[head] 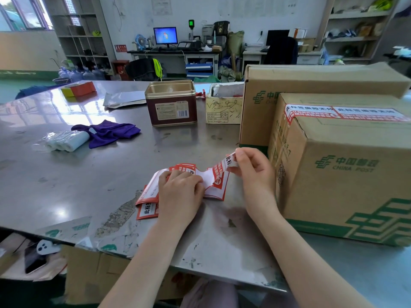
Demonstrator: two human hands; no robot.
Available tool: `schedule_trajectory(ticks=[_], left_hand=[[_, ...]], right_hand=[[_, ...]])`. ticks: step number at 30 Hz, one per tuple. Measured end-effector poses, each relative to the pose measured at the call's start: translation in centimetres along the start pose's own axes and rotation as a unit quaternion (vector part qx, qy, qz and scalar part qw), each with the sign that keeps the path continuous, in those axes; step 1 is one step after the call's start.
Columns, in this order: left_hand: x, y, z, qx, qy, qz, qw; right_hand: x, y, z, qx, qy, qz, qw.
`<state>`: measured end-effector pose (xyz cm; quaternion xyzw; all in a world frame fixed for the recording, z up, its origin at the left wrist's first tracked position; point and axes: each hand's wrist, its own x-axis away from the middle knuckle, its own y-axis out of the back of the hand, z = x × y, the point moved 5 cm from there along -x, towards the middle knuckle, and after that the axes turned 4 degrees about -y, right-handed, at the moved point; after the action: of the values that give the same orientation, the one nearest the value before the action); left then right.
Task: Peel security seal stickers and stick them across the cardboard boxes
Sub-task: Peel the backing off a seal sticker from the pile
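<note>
sticker sheets (153, 192) on tabletop (66, 174) beside cardboard box (347, 174) | left hand (180, 192) presses them flat | right hand (253, 172) pinches seal sticker (222, 172) corner | thin, floppy, tacky; likely best lifted by the edge

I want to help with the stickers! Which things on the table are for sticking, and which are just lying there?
For the job:
- sticker sheets, under the left hand
- sticker the right hand is peeling
- front box, already sealed
- back box

Just lying about:
- purple cloth
- tin
- white rolls
</note>
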<state>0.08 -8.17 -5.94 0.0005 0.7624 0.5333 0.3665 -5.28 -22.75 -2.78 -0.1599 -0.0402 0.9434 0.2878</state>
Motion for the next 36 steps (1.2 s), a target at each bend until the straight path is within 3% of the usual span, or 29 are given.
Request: schedule_trajectory(ticks=[8, 13, 19, 24, 28, 32, 36], left_hand=[[0.0, -0.5, -0.4, -0.032, -0.033, 0.031, 0.998], [0.2, -0.6, -0.1, 0.012, -0.005, 0.029, 0.999], [0.1, 1.4, -0.3, 0.116, 0.036, -0.089, 0.989], [0.4, 2.5, -0.7, 0.151, -0.018, -0.173, 0.973], [0.5, 2.8, -0.7, 0.153, -0.048, -0.21, 0.965], [0.5, 2.8, -0.4, 0.2, -0.013, -0.211, 0.957], [0.1, 3.0, 0.8, 0.323, 0.095, -0.189, 0.923]], right_hand=[[0.6, 0.6, 0.9, -0.001, 0.096, -0.053, 0.994], [0.7, 0.2, 0.9, 0.011, 0.107, -0.02, 0.994], [0.7, -0.7, 0.1, 0.152, 0.093, 0.023, 0.984], [1.1, -1.7, -0.2, 0.27, 0.126, 0.088, 0.951], [1.4, -2.2, -0.2, 0.294, 0.192, 0.105, 0.931], [1.1, -1.7, -0.1, 0.248, 0.14, 0.091, 0.954], [0.0, -0.8, -1.0, 0.181, 0.053, 0.025, 0.982]])
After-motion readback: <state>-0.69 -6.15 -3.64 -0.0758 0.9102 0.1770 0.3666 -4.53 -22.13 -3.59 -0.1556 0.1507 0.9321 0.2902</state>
